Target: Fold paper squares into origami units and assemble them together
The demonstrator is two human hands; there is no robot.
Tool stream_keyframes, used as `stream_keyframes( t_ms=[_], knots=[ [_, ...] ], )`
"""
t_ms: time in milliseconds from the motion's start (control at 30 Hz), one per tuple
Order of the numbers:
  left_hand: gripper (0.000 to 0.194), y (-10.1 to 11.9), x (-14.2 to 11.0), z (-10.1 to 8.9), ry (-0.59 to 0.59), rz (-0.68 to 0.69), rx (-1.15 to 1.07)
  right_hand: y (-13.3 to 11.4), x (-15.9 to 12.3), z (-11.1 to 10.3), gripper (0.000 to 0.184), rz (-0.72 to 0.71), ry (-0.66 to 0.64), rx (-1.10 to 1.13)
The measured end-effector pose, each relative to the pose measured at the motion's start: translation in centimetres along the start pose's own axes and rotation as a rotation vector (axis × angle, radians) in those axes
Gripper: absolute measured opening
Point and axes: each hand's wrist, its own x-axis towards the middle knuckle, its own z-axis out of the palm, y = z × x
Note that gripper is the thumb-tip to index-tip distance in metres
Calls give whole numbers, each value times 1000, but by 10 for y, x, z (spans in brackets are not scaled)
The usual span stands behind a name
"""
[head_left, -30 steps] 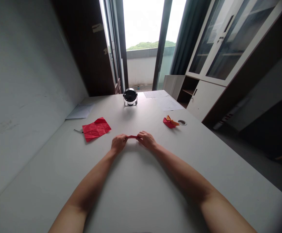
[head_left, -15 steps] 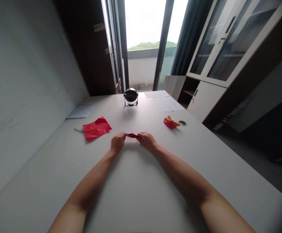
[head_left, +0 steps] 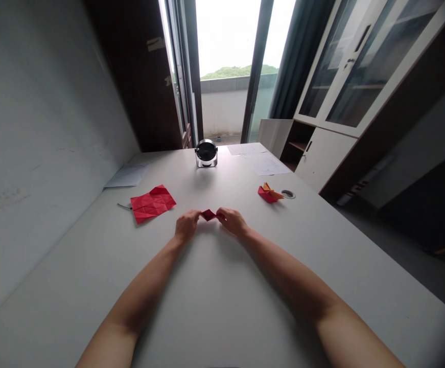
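Two hands pinch a small red folded-paper diamond (head_left: pixel 208 215)

The bare left hand (head_left: pixel 186 225) has its fingers closed on the diamond's nine o'clock tip, and the bare right hand (head_left: pixel 233 221) pinches the three o'clock tip. Between them the diamond's middle opens toward the viewer, showing a darker inside. Both forearms reach in from the near edge, at seven and five o'clock, over a broad white smooth-topped table (head_left: pixel 214 306). Whether the diamond touches the tabletop is hard to tell.

Taking the diamond as the dial's centre, a creased red paper sheet (head_left: pixel 153 204) lies near the left hand at ten o'clock, a thin dark strip (head_left: pixel 124 206) poking out from its far-left side. At two o'clock sits a red-and-orange folded-paper figure (head_left: pixel 270 194), with a white ring-shaped tape roll (head_left: pixel 293 194) just beside it (its outer side, away from the hands). Farther out, a round black-faced device in a silver stand (head_left: pixel 206 152) stands upright at twelve. White paper sheets (head_left: pixel 267 165) lie flat at one o'clock, and a pale paper stack (head_left: pixel 127 176) rests at ten, against the wall.
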Motion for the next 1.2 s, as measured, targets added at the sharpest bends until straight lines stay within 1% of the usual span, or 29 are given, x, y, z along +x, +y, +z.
stream_keyframes(
  t_ms=[167,333,500,600,667,800,900,1000,1100,1200],
  knots=[
    [27,-1,1,2,34,-15,-60,-2,0,-2,9,11,-1,0],
    [31,-5,3,0,78,-57,-150,-3,0,-4,11,17,3,21],
    [30,-8,5,0,89,-132,-233,-2,1,-5,11,44,15,35],
    [30,-10,6,0,86,-175,-268,1,2,-5,12,83,34,66],
    [30,-11,6,1,82,-180,-281,5,4,-6,12,131,50,96],
    [30,-12,7,2,74,-176,-290,23,7,-16,12,231,84,148],
    [30,-13,7,3,66,-176,-280,46,8,-30,13,365,156,123],
    [29,-14,6,4,59,-171,-272,71,5,-45,14,488,213,-2],
    [29,-15,6,4,54,-170,-269,91,-1,-58,15,600,206,-147],
    [28,-15,5,4,53,-159,-270,106,-7,-67,14,707,207,-199]
  ],
)
